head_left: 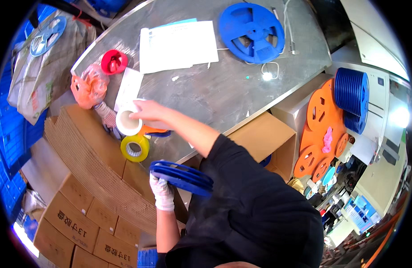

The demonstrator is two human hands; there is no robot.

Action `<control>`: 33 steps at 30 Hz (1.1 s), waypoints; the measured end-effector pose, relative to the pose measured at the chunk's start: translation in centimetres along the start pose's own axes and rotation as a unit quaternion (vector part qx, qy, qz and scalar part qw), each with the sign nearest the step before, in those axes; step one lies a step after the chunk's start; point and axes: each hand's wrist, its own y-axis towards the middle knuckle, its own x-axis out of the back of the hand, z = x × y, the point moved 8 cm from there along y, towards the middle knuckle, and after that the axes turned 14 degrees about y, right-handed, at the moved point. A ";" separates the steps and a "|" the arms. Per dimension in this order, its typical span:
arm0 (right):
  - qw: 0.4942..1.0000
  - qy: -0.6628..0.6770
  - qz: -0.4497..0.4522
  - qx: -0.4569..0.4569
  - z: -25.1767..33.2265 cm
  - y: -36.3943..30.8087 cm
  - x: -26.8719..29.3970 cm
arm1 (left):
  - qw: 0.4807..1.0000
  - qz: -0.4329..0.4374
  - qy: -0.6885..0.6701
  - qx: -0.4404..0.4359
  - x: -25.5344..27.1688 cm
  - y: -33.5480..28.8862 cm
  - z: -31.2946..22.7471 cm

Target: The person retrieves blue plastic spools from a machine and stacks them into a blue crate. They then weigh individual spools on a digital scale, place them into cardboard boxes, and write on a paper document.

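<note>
My left hand (162,194), in a white knit glove, grips a small stack of thin blue plastic reels (181,177) by the edge, in front of my body. My bare right hand (149,110) reaches over the table corner, its fingers closed on the rim of a hollow white cylinder (129,123), a cup or a roll core. A yellow tape roll (135,148) lies just below the cylinder. Beside it, an orange piece and a blue edge show partly under my right wrist.
The grey metal table (188,98) carries a large blue reel (251,33), white papers (179,47), a red tape roll (114,62) and an orange plastic bag (90,87). Flattened cardboard (94,165) and stacked cartons (72,219) stand at the left, blue reels (351,96) at the right.
</note>
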 end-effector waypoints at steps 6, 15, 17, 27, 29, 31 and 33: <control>0.970 -0.047 -0.237 0.025 -4.0 -3.1 15.2 | 0.985 0.134 0.103 0.022 -4.4 3.6 0.1; 0.847 -0.486 -0.213 0.039 -10.5 -4.2 23.8 | 0.971 0.236 0.022 0.023 -10.3 10.5 3.2; 0.852 -0.484 -0.199 0.020 -12.5 -7.5 23.1 | 0.972 0.234 0.016 0.022 -10.2 10.8 3.6; 0.852 -0.520 -0.059 -0.009 -14.1 -14.9 22.3 | 0.974 0.212 -0.053 0.056 -7.4 5.9 5.7; 0.848 -0.527 -0.030 -0.042 -14.5 -17.0 21.5 | 0.977 0.204 -0.030 0.045 -6.5 4.7 6.2; 0.847 -0.526 -0.009 -0.072 -14.9 -18.8 21.0 | 0.976 0.202 -0.049 0.061 -5.9 3.3 6.1; 0.842 -0.533 0.003 -0.086 -15.2 -19.8 20.7 | 0.978 0.192 -0.055 0.065 -5.3 2.2 6.5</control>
